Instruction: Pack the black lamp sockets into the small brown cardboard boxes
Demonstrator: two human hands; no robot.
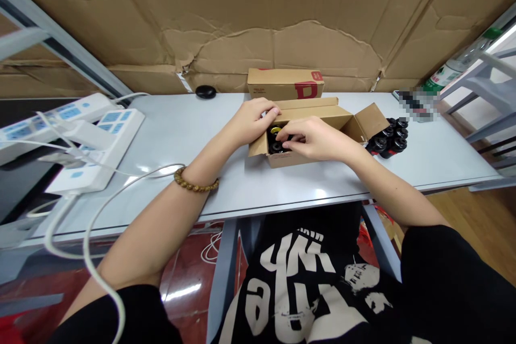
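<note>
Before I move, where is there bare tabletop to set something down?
One bare patch of the pale grey tabletop lies between the white power strip and the left forearm, beyond the looping white cable. Another lies right of the clustered black cylindrical containers. Crowded: the open brown cardboard box, left hand at its edge, right hand partly inside.

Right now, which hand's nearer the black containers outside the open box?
Right hand, partly inside the box, left of the containers; the left hand is farther, at the box's left end.
</note>
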